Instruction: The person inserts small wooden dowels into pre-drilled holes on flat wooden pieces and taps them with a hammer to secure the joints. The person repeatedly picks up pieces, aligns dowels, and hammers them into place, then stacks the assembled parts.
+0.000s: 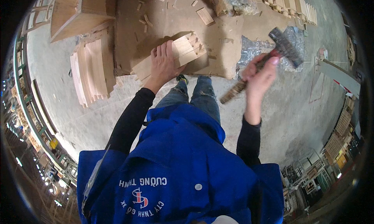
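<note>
Workshop floor: grey concrete (307,119), spread below and to both sides of the hands; brown work surface (226,56) lies under the left fingers.
Wooden box (83,14): far left, beyond the left fingers.
Slat stack (91,70): left of the left fingers, pieces side by side, near the surface's edge.
Loose dowels (148,21): scattered beyond the left fingertips. Any rolling under the work could make it rock.
Left hand (163,65): fingers together, bent over the top of the wooden pieces (187,49), thumb on the near side; closed about as far as the wood allows.
Wooden pieces: under the left palm, running out to its right; right ends show dark holes or pegs, too small to tell. A slack hold could let them skid or spread under a blow.
Offcut (205,16): beyond the left fingers, lying flat.
Right hand (260,78): fingers wrapped round the handle of the hammer (286,47), raised.
Hammer: head blurred, beyond the right fingers; tail below them. Poor aim could bruise the left knuckles or split an end.
Plastic sheet (251,47): crumpled, beyond the right fingers.
Wooden bars (286,2): farther off, past the hammer head.
</note>
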The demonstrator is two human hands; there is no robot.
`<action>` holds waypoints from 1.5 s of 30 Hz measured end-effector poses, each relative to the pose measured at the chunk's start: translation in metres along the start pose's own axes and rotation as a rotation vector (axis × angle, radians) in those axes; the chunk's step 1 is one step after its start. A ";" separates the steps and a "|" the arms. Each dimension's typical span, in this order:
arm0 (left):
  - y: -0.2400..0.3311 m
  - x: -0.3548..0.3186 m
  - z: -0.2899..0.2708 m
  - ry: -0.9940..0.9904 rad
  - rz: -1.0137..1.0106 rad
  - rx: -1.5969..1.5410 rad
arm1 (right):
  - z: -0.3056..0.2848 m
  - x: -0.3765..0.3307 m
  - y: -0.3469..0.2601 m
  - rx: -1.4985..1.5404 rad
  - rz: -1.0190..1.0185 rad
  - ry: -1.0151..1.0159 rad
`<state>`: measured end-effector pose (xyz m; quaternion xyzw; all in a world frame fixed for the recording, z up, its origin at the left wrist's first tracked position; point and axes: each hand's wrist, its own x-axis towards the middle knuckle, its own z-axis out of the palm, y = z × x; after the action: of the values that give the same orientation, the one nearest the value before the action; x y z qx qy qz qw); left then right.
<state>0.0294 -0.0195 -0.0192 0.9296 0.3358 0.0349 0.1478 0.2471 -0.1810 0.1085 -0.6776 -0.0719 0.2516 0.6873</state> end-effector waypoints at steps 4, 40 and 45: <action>-0.002 0.009 -0.005 -0.102 0.001 -0.013 | -0.001 -0.004 0.152 -0.663 -0.244 -0.228; -0.011 0.005 -0.008 -0.083 0.137 -0.022 | -0.009 -0.010 0.101 -0.331 -0.210 0.050; -0.014 0.006 -0.013 -0.151 0.135 -0.026 | -0.016 -0.020 0.139 -0.763 0.079 -0.332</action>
<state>0.0228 -0.0024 -0.0112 0.9481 0.2598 -0.0208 0.1821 0.2019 -0.2105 -0.0219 -0.8363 -0.2436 0.3389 0.3556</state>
